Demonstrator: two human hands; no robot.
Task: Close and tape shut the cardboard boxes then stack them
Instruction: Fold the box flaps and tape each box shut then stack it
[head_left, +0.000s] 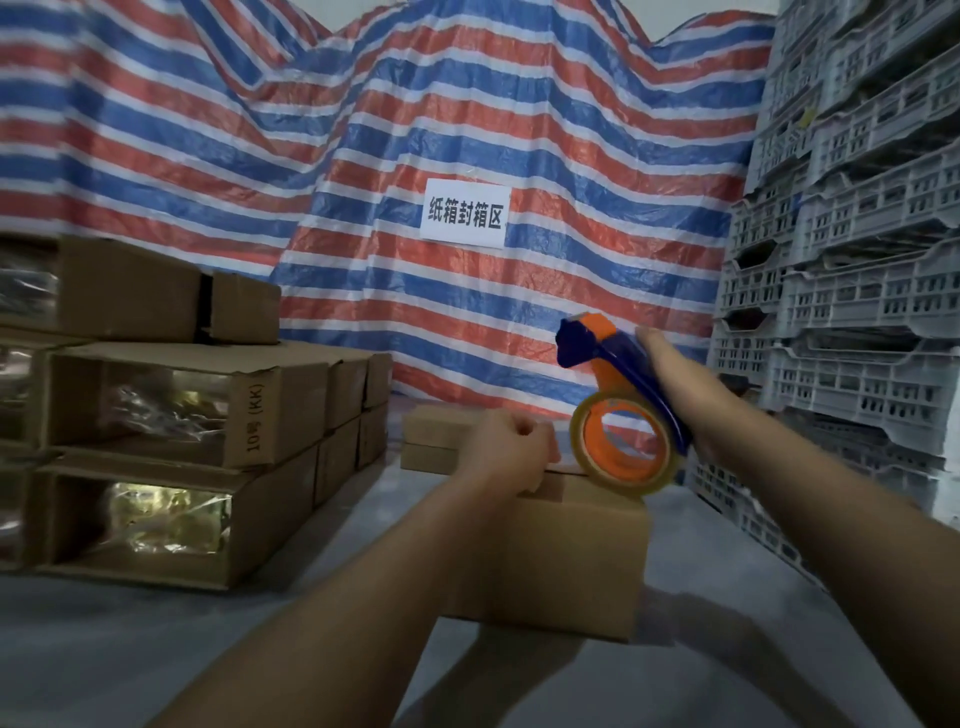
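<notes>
Several taped cardboard boxes (171, 410) sit stacked at the left on the grey floor (156, 639). At centre, 1 closed cardboard box (566, 556) lies directly under the left hand (511, 449), whose curled fingers press its top far edge. Just right, the right hand (691, 395) grips a tape dispenser (618, 410), its roll touching the box top.

There is only the one view, worn on the person's head, wide-angled, looking forward and a little down over both forearms. It sits close above the cardboard box (561, 551) on the grey floor (156, 649). It faces the striped tarp (467, 130) straight ahead, with stacked boxes (171, 415) at its left edge and grey crates (857, 260) bending along its right.
</notes>
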